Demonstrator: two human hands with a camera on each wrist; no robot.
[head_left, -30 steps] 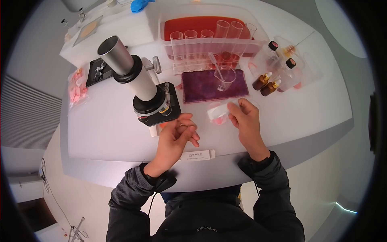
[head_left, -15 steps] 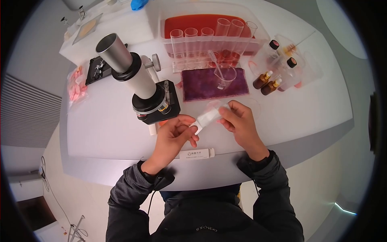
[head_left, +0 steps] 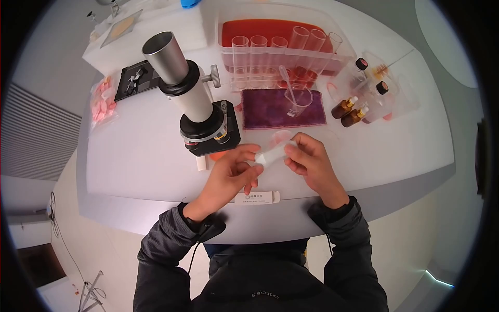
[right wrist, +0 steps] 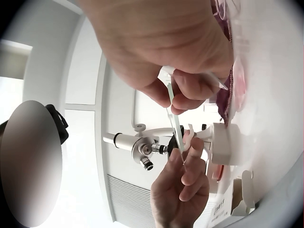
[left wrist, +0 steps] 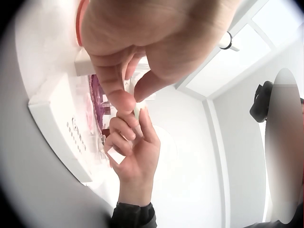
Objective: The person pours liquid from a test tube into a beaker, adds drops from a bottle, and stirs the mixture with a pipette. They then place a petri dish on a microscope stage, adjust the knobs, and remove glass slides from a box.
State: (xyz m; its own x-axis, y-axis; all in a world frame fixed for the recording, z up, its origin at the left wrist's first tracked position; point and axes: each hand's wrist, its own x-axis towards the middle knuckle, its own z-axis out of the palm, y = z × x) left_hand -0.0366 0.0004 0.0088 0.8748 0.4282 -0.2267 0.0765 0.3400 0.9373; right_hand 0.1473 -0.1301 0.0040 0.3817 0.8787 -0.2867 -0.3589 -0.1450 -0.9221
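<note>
Between both hands is a clear glass slide (right wrist: 175, 130), its long narrow edge showing in the right wrist view. My left hand (head_left: 228, 171) pinches one end between thumb and fingers. At the other end, my right hand (head_left: 313, 166) grips the slide together with a white tissue (head_left: 280, 151), whose corner sticks out past the fingers. Just beyond the hands lies a round pink patch (head_left: 282, 137) on the table. Below them sits a small white printed box (head_left: 257, 198), its end flap raised in the right wrist view.
A microscope (head_left: 197, 109) stands close beyond my left hand. Behind are a purple-stained mat (head_left: 265, 109) with a beaker (head_left: 298, 103), a test tube rack (head_left: 249, 83) and a tub of red liquid (head_left: 275, 15). Brown dropper bottles (head_left: 344, 107) and clear bottles (head_left: 379, 99) stand right.
My right hand has brought the white tissue leftward to the slide at my left hand, so both hands now meet on it. The head view has shifted slightly.
</note>
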